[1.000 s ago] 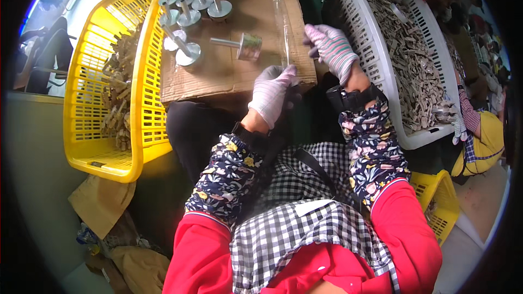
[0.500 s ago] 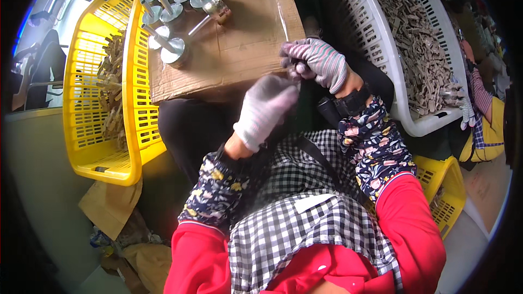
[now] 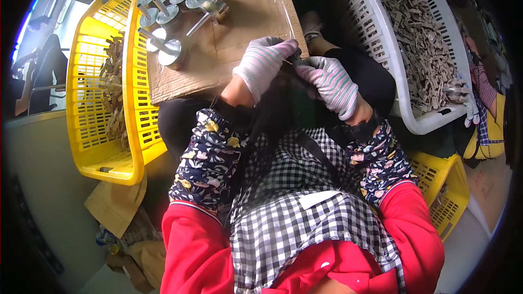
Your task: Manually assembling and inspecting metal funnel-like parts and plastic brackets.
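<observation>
My left hand [image 3: 263,65], in a striped knitted glove, is closed in a pinch over the near right corner of a cardboard sheet [image 3: 245,16]. Close against its fingertips, my right hand [image 3: 331,83] is closed too, in a matching glove. Something small and dark seems to be between the fingers of both hands, but I cannot make out what it is. On the cardboard's left side stand several silver metal discs [image 3: 171,53] with upright rods. A brassy round piece [image 3: 216,7] with a rod lies tilted beside them.
Left of the cardboard is a yellow plastic basket [image 3: 136,103] with brown-grey pieces. To the right, a white basket [image 3: 400,76] holds many small grey-brown pieces. A smaller yellow basket [image 3: 455,201] sits by my right elbow. Another person's gloved hand [image 3: 470,110] shows at far right.
My left hand has moved up and forward to meet my right hand's fingertips. My right hand has come slightly down and back toward me.
</observation>
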The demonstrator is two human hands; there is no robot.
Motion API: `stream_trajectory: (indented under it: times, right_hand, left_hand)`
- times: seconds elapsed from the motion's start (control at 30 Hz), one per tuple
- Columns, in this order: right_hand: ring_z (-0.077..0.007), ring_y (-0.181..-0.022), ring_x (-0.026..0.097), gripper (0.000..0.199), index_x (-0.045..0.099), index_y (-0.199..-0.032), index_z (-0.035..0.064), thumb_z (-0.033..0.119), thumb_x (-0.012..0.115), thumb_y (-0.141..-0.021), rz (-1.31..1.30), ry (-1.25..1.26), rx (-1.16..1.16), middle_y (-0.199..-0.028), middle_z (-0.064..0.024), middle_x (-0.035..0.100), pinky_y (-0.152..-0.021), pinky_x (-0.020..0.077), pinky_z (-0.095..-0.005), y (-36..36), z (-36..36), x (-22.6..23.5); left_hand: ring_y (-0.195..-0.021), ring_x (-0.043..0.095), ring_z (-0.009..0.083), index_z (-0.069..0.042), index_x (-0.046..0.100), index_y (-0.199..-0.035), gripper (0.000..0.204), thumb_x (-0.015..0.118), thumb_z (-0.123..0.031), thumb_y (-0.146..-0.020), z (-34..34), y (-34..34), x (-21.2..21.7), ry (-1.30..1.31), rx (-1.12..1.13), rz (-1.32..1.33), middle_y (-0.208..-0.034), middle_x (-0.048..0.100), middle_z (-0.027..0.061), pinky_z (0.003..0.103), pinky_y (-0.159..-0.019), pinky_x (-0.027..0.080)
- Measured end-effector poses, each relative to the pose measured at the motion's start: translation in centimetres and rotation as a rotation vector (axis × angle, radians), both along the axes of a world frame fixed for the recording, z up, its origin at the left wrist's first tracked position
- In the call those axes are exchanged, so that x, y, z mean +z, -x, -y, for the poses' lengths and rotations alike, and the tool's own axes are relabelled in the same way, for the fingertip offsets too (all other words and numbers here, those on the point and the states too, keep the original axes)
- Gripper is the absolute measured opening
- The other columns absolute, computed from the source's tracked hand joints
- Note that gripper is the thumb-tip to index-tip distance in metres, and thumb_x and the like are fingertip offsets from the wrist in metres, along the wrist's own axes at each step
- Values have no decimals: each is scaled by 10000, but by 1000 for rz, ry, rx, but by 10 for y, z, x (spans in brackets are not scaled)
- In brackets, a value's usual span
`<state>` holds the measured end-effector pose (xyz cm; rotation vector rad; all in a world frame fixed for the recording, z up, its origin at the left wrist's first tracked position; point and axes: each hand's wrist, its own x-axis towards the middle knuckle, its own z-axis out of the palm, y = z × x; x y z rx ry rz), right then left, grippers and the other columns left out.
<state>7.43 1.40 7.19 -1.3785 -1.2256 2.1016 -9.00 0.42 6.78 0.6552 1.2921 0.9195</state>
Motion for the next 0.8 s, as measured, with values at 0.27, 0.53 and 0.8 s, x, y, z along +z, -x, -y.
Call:
stream_trajectory:
  times: [0.27,0.53,0.8]
  right_hand:
    - [-31,-594,521,243,659,-959,34,251,559,-913,-29,-317,15,-747,2,627,-527,403,-171,-17,5,-9]
    - [-149,-653,566,477,645,-788,-18,458,620,-806,288,-640,9,-679,-73,616,-652,450,-288,19,-71,20]
    - [-179,-605,591,437,674,-829,1,434,639,-782,420,-473,156,-715,-93,658,-627,472,-302,42,-104,36]
  left_hand:
    - [-489,502,119,-38,597,-812,214,583,-243,-874,13,-8,-6,-9,165,197,-658,585,38,231,-462,396]
    - [-458,487,111,-23,570,-777,192,563,-185,-878,16,0,3,-230,170,-61,-597,534,42,246,-455,407]
    - [-545,487,62,1,624,-784,232,618,-223,-845,13,-15,12,-311,138,-534,-623,576,7,222,-507,402]
